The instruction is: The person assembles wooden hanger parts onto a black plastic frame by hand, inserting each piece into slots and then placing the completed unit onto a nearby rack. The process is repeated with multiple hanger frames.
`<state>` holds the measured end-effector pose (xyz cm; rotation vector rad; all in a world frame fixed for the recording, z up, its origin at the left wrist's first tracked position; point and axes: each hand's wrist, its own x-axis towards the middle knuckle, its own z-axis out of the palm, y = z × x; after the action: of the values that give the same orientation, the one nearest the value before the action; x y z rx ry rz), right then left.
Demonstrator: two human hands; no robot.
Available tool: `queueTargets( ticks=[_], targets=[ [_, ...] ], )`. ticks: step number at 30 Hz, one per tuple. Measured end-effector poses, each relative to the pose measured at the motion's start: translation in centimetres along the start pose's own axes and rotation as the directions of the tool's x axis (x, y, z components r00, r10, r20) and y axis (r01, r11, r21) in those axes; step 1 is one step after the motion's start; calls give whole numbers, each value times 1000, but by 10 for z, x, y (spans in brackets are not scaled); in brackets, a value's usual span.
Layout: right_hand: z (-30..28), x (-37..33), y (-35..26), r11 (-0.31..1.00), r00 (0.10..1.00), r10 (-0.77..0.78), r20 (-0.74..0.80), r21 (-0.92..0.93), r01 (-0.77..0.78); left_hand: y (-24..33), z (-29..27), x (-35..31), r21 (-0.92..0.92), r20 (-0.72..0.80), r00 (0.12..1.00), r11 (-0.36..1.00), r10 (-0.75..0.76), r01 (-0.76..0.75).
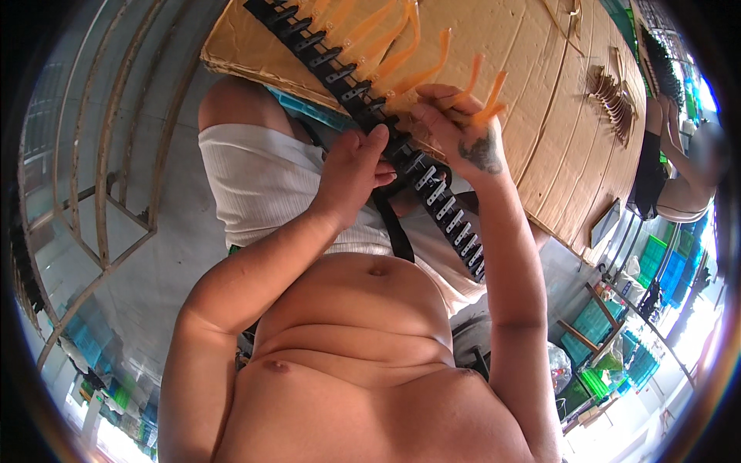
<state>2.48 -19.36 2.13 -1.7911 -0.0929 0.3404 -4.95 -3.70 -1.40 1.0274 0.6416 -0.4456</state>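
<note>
left hand [351, 174]: fingers closed around the black rail [369, 116]
right hand [455, 133]: fingers pinching orange strips [488, 114] — right of the rail
black rail: slants far left to near right — far end over cardboard [532, 77]

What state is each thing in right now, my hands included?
Black rail, slanted, lower end past the cardboard's edge
Orange strips, fanned along the rail's upper part, some in the right hand
Left hand, closed on the rail
Right hand, fingers bent, holding orange strips
Cardboard, flat, creased
Brown bundle, lying on the cardboard
</note>
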Motion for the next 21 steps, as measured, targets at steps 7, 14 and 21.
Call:
queueTargets(
  ticks=[7,14,21],
  targets=[
    [7,5,11,999,995,-28,-91,25,31,-5,-5,5,-89,16,1000,996,22,-21],
    [24,-1,17,995,966,-70,-248,48,85,-7,-6,7,-86,16,1000,996,17,-15],
    [33,-1,16,991,954,-119,-275,22,130,-9,-8,9,-89,16,999,996,29,-28]
  ],
)
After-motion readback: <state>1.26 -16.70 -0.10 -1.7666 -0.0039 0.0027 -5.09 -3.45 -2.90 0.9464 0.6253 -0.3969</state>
